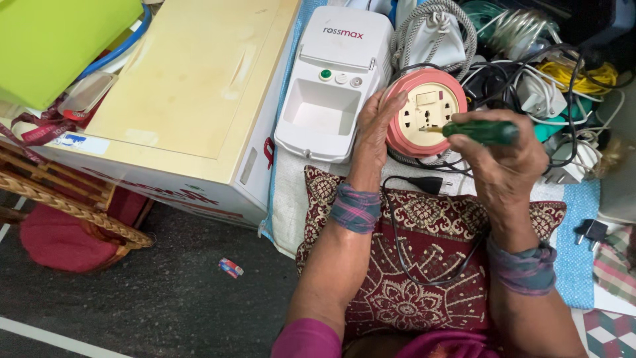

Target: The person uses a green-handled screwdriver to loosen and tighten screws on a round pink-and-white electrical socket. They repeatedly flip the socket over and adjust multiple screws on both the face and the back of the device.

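My left hand [374, 129] grips the left rim of a round pink extension reel [424, 109] with a cream socket face. In my right hand [507, 156] is a green-handled screwdriver [480, 132], its tip touching the socket face near the centre. A black cord with a plug [424, 183] runs from the reel down over a dark red patterned cushion [424, 265] under my forearms.
A white plastic machine [334, 83] with a green button stands left of the reel, beside a cream box [192, 86]. A tangle of cables and adapters [543, 73] lies behind and right. A black plug adapter [591, 231] rests on blue cloth. Wicker basket [59, 192] at left.
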